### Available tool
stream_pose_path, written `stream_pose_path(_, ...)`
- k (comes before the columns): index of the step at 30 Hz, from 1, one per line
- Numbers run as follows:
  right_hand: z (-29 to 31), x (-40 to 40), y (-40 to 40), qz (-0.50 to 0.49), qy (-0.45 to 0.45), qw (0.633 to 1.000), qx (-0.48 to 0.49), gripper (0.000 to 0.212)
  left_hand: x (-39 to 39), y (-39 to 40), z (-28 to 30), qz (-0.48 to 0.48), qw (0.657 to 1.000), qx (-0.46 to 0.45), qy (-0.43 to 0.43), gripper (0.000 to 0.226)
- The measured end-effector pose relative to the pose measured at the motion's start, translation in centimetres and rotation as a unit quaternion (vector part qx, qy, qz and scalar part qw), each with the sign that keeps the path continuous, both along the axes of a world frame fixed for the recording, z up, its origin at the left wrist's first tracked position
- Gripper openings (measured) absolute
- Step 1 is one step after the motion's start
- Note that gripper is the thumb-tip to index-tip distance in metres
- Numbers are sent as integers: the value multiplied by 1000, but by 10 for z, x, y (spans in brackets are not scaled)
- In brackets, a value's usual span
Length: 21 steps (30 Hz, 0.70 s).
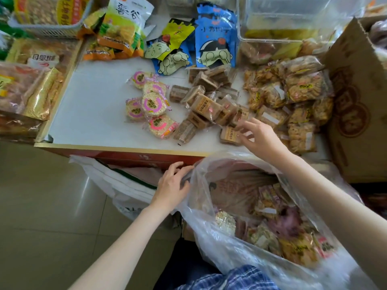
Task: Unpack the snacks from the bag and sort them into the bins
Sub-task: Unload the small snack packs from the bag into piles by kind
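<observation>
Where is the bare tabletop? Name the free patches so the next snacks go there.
The biggest free patch is the white tabletop left of the round rice cakes, up to the table's left rim. A narrower strip runs along the near edge below them. From the brown cake packets rightward to the biscuit bags it is crowded.

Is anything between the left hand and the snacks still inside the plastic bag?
Nothing visible. The left hand grips the plastic bag at its rim, holding the mouth open; the snacks lie uncovered below that opening, to the hand's right.
</observation>
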State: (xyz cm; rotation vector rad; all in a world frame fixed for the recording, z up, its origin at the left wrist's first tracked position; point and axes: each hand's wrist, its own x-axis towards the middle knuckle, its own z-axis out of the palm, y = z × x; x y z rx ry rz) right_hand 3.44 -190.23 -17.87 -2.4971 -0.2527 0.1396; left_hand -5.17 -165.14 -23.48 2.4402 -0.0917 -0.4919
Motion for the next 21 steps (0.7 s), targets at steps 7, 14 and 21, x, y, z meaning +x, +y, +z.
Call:
stream_pose_path(7, -59, -113, -52, 76, 249, 956, -139, 40, -18, -23, -10, -72, 996, -3, 58, 54)
stream_pose_path(14, -130, -149, -64, 100, 319, 860, -386, 64, -21, -27, -2, -109, 990, 44, 84, 57)
stream_pose_path(21, -116, -144, -51, -10, 340, 933, -115, 66, -24, -24, -1, -104, 989, 71, 76, 57)
